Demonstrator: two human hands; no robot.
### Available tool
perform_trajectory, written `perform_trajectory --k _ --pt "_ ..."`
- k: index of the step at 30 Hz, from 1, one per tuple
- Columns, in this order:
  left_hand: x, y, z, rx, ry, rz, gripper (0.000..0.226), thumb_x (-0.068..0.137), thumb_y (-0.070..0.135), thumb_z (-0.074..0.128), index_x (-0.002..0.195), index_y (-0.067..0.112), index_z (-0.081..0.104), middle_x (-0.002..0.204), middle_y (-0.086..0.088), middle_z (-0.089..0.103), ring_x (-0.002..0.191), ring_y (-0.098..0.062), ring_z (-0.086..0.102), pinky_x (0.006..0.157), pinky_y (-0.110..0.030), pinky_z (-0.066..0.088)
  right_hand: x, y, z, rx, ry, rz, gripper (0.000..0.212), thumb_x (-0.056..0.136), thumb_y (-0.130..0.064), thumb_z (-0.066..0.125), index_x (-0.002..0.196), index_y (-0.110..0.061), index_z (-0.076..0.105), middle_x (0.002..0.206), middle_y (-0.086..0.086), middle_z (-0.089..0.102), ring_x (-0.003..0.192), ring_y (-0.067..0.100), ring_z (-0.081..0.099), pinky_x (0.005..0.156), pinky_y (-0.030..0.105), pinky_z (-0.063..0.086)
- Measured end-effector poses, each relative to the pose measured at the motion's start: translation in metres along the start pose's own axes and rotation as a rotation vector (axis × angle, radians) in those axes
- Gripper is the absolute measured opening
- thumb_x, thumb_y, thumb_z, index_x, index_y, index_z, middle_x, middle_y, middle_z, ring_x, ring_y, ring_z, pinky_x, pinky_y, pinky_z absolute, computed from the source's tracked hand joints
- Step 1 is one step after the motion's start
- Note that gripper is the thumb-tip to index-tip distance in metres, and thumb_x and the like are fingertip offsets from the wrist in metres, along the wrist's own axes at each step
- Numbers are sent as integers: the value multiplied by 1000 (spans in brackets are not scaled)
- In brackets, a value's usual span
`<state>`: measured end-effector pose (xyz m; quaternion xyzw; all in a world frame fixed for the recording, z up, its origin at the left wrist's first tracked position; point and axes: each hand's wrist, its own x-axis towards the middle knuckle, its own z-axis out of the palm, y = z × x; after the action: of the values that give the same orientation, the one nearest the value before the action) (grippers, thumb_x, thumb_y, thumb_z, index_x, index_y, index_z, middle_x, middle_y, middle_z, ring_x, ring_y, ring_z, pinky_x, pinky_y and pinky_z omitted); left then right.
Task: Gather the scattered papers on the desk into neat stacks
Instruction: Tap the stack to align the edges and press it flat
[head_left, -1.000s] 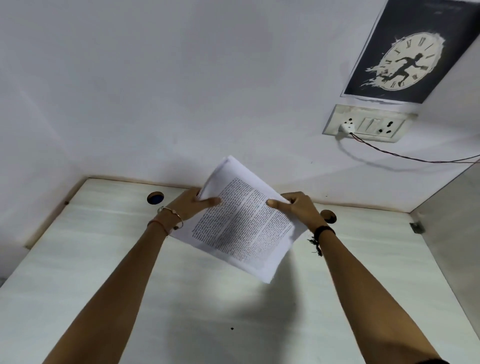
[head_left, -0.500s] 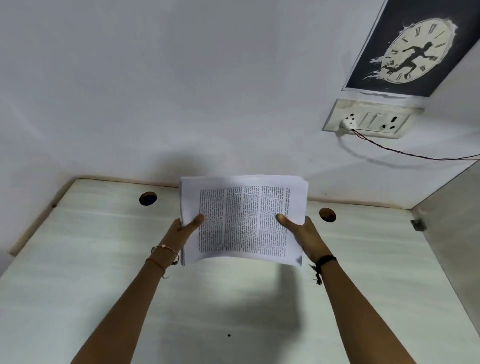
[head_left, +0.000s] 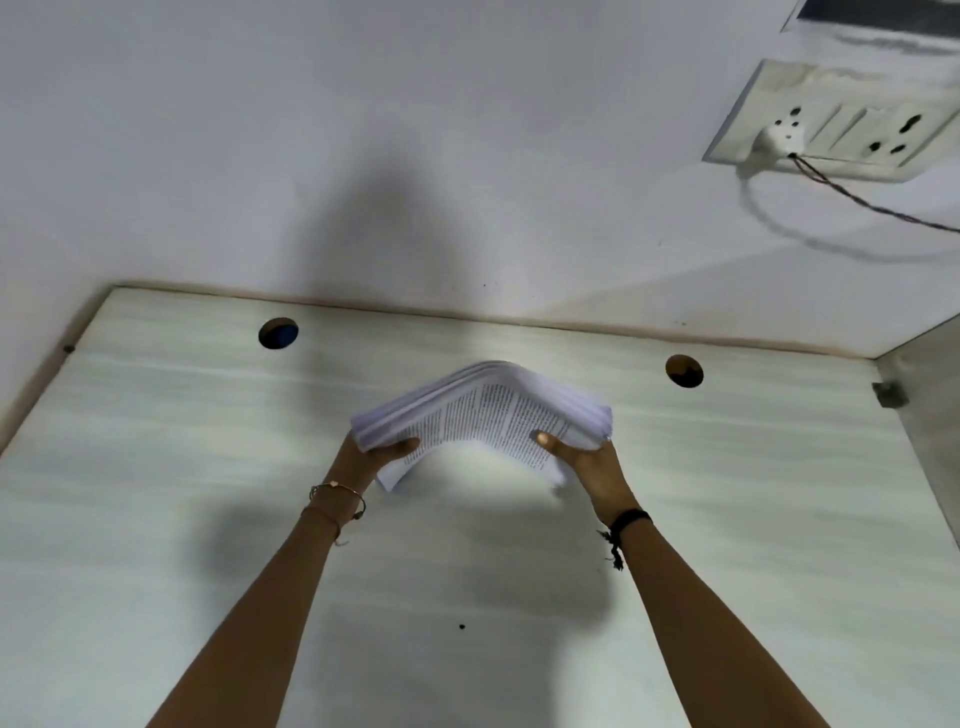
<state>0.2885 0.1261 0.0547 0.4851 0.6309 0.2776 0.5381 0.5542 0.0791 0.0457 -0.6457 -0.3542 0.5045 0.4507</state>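
Above the bench (head_left: 156, 467), the paper stack (head_left: 483, 410) hangs bowed upward at its middle. Left grip (head_left: 363, 457) and right grip (head_left: 592, 462) each clasp one side edge. Risk: inward pressure may fan the sheets; loose lower pages may slip out

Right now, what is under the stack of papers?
Under the stack only desk and shadow show. The left hand and right hand grip its ends; fingers underneath are covered.
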Motion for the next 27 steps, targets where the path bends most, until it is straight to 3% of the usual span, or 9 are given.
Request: perform_trajectory --k 4,7,10,13,16,18,21,24,27 --pt "6 -1 -1 -31 30 -10 56 81 5 67 132 1 43 133 -15 51 121 -20 48 94 -22 36 7 -5 2 70 -44 -10 36 80 -1 73 103 -28 66 99 -13 72 92 -1 68 80 18 53" --pt "7 3 -11 -116 -3 -3 82 57 38 85 125 13 47 117 -6 60 106 -16 56 96 -30 45 7 -15 -3 106 -50 -68 37 81 3 69 105 -25 67 97 -14 74 94 1 68 79 18 53" --pt "9 -6 -13 -113 -39 11 104 24 70 79 110 18 53 100 9 61 93 -2 61 79 -13 50 9 -2 -8 75 -27 -68 41 81 -3 72 115 -23 64 108 -11 72 103 5 66 85 22 54" --pt "4 -15 2 31 -91 -55 107 41 64 79 127 9 46 122 0 55 117 -14 50 91 -14 41 4 30 -4 34 -57 40 53 79 -16 78 128 -21 58 122 -5 67 113 10 62 99 34 50" --pt "3 -19 9 13 -22 -74 156 6 87 59 136 3 38 125 -2 45 121 -16 42 97 -26 33 3 41 1 72 -46 80 54 82 -15 75 131 -20 53 125 -4 64 114 9 61 98 30 50" --pt "5 -19 5 5 -8 -98 164 0 92 50 138 4 36 131 -6 47 126 -21 43 101 -31 35 5 35 0 57 -27 83 40 83 -12 73 120 -21 60 118 -1 68 104 8 65 88 21 53" --pt "10 -16 -9 -90 -59 -92 134 11 73 73 127 10 49 129 -14 55 124 -30 50 99 -36 42 13 9 -8 -129 23 48 14 80 -16 77 84 -8 66 79 18 67 68 16 60 63 22 47" --pt "17 -5 -33 -276 -91 -22 81 24 53 89 95 17 70 105 -9 71 103 -28 63 88 -36 53 23 -34 -21 -364 -61 -101 44 78 -20 79 52 -15 44 45 -6 42 41 4 34 46 19 26" --pt "18 29 -65 -201 -306 118 77 43 55 86 111 24 66 106 3 73 100 -20 66 76 -25 56 36 -90 -33 -618 -165 -229 51 77 -25 80 47 -23 38 37 -11 41 37 3 35 44 19 25"
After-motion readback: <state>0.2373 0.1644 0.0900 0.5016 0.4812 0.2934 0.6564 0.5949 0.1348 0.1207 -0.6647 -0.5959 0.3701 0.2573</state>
